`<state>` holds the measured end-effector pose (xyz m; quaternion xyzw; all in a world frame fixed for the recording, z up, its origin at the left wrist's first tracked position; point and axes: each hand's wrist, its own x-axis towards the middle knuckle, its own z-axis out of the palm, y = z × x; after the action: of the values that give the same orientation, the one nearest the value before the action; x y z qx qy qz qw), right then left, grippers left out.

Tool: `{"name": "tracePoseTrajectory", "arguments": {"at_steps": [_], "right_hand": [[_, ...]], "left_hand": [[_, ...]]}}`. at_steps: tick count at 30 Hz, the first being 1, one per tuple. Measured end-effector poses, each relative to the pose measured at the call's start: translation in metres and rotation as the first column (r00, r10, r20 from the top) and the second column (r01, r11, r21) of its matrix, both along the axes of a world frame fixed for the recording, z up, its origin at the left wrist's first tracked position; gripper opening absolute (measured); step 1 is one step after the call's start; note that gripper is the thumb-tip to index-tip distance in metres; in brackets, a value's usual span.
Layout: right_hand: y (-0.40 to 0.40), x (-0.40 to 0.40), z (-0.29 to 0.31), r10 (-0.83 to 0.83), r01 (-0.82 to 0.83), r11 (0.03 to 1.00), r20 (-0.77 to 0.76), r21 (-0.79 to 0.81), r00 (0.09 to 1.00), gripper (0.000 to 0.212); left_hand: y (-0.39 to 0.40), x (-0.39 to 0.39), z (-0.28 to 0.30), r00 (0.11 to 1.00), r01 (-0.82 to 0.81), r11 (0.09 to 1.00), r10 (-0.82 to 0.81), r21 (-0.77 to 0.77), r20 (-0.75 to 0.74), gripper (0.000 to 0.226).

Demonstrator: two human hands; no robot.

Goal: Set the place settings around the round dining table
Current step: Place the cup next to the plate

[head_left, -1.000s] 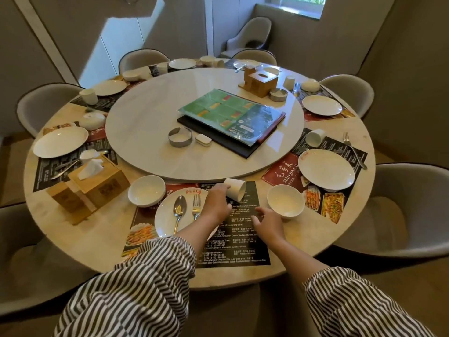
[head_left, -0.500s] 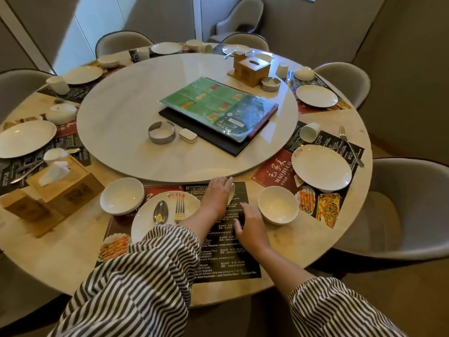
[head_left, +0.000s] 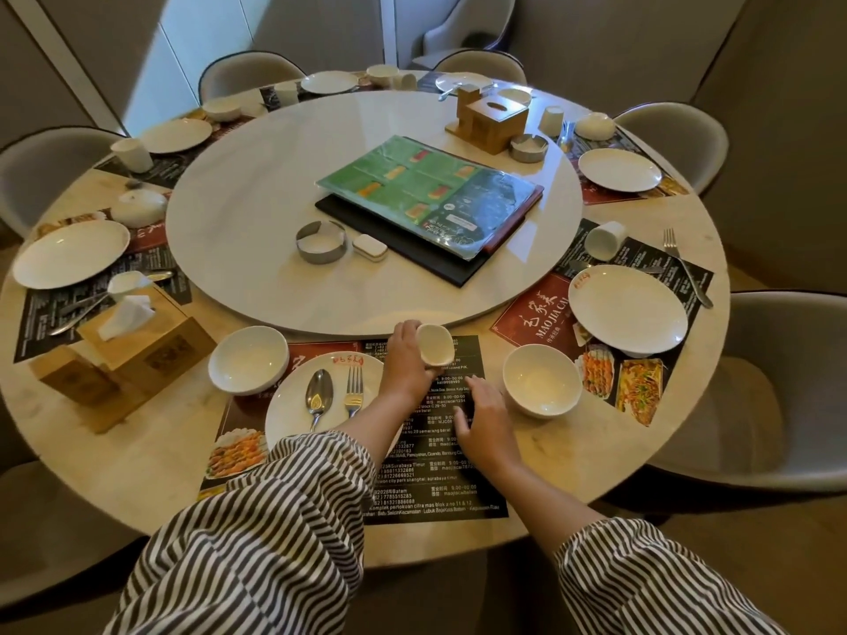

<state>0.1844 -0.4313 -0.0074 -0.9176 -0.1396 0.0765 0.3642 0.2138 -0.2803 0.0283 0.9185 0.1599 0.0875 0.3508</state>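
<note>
My left hand (head_left: 405, 362) is shut on a small white cup (head_left: 434, 345) at the far edge of the black placemat (head_left: 442, 478) in front of me; the cup's mouth faces up toward me. Flat on the same placemat, my right hand (head_left: 481, 417) lies with fingers spread, holding nothing. Left of my forearm, a white plate (head_left: 293, 417) carries a spoon (head_left: 318, 396) and a fork (head_left: 354, 389). One white bowl (head_left: 250, 359) sits left of the plate, and another white bowl (head_left: 543, 380) stands right of my right hand.
A marble turntable (head_left: 238, 213) fills the table's centre, bearing menus (head_left: 428, 194), a metal ring dish (head_left: 321, 240) and a wooden tissue box (head_left: 492, 116). Another tissue box (head_left: 133, 346) stands at near left. Other place settings and grey chairs ring the table; a plate (head_left: 628, 309) lies at right.
My left hand has turned the cup from lying sideways to mouth-up and brought it down toward the placemat's far edge. My right hand shifted slightly forward on the placemat.
</note>
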Motion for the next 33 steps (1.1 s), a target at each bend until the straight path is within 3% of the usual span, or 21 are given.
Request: {"name": "tracePoseTrajectory", "arguments": {"at_steps": [5,10,21,33], "right_hand": [[0.004,-0.001,-0.001,-0.014,0.014,1.000,0.009,0.008,1.000,0.055],[0.004,0.001,-0.003,-0.013,0.013,1.000,0.002,0.017,1.000,0.056],[0.001,0.001,-0.004,-0.020,0.020,1.000,-0.004,0.020,1.000,0.056],[0.000,0.002,-0.006,-0.020,0.020,1.000,-0.002,0.014,1.000,0.056]], "left_hand": [[-0.002,0.001,-0.008,0.991,-0.134,0.970,0.130,-0.204,-0.032,0.075],[0.003,0.002,-0.014,0.987,-0.162,0.948,0.153,-0.274,-0.056,0.078],[0.017,-0.001,-0.005,0.994,0.014,0.952,-0.046,-0.307,-0.098,0.078],[0.013,-0.002,-0.006,0.996,-0.018,0.957,-0.010,-0.290,-0.092,0.077]]}}
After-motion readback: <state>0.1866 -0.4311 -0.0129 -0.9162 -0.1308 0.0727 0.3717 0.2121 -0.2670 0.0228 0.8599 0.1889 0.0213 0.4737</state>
